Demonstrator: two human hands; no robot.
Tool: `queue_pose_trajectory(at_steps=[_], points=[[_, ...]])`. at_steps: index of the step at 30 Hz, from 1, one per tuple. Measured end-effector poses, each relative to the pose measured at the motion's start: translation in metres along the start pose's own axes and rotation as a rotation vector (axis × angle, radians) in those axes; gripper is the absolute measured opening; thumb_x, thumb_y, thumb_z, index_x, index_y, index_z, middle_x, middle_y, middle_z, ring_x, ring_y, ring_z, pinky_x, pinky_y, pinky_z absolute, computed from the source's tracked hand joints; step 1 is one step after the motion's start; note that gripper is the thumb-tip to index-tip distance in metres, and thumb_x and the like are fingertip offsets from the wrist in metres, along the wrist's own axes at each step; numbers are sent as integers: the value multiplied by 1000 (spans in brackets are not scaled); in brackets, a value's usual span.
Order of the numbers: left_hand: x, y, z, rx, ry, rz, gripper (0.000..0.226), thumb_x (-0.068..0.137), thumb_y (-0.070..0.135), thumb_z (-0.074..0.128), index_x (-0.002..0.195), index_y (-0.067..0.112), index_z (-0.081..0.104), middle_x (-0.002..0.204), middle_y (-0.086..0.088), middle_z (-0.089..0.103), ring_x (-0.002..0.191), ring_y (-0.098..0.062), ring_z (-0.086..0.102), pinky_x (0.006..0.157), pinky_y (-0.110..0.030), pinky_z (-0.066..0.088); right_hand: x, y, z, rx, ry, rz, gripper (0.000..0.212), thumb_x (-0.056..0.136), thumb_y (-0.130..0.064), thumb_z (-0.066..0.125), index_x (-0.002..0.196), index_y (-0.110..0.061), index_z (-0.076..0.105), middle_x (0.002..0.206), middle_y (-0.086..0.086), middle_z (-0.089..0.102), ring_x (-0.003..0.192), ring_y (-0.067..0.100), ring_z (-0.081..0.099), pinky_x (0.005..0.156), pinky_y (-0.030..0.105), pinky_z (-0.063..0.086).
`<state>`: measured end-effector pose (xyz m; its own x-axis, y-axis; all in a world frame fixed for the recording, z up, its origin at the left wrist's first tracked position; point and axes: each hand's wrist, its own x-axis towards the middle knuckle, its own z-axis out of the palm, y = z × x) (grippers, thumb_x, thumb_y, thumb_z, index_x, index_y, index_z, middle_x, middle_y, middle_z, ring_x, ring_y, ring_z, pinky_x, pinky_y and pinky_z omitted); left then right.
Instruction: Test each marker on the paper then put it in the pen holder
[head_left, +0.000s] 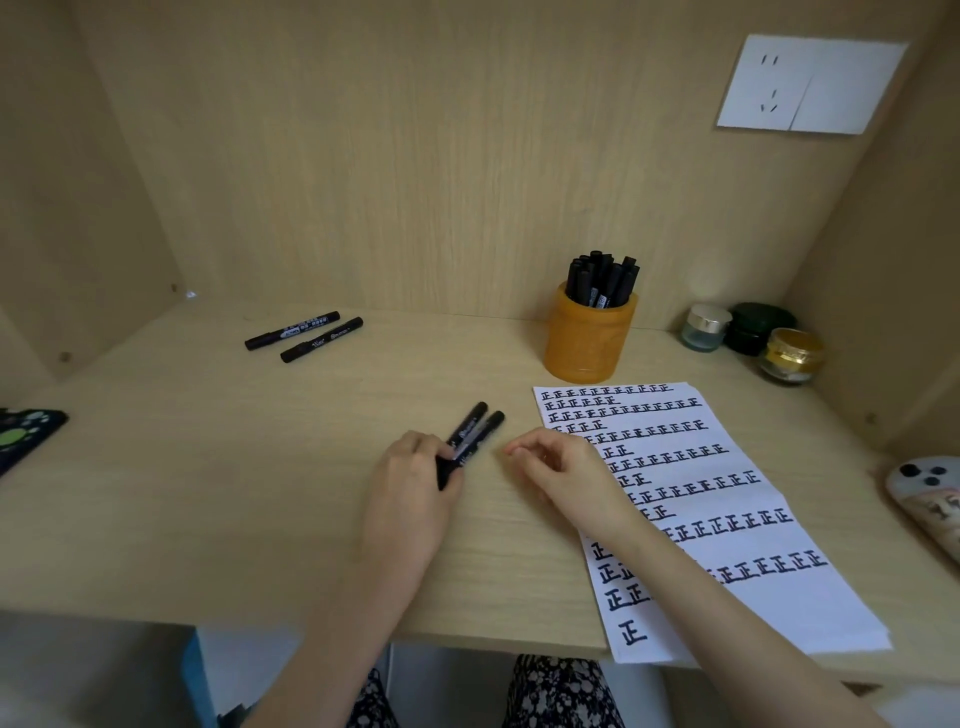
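Jars (754, 328) near pen holder (588, 345)

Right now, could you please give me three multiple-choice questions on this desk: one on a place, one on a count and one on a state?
1. Where does the pen holder stand? A. on the paper B. just beyond the paper's far edge C. left of the loose markers
2. How many loose markers lie far left on the desk? A. one B. four C. two
3. What is the left hand doing? A. gripping two markers B. lying flat C. lifting the paper

1 B: it stands on bare desk behind the sheet. 2 C: a pair lies side by side. 3 A: its fingers curl round both.
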<state>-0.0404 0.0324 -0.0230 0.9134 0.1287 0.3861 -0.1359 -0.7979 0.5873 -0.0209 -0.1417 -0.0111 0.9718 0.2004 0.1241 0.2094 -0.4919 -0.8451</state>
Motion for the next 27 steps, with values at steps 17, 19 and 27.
queue_pose_trajectory(at_steps=[17,19,27], points=[[-20,14,19,-159,-64,95,16,80,26,70,92,16,67,134,5,49,124,-13,41,100,-20,28,-2,-25,6,384,-49,357,30,93,-26,59,70,-6,61,46,4,53,30,8,39,33,15,27],[-24,20,13,-183,-26,138,16,81,27,68,93,18,65,127,11,49,120,-8,40,99,-20,29,-7,-29,3,400,-13,296,30,94,-24,58,70,-6,58,47,5,52,31,8,38,34,16,27],[-43,60,-2,-376,-251,119,20,99,20,38,118,22,45,99,19,55,82,2,52,70,-10,38,-38,-41,-13,406,82,45,19,93,-21,60,80,-9,54,50,7,50,37,4,42,39,14,31]])
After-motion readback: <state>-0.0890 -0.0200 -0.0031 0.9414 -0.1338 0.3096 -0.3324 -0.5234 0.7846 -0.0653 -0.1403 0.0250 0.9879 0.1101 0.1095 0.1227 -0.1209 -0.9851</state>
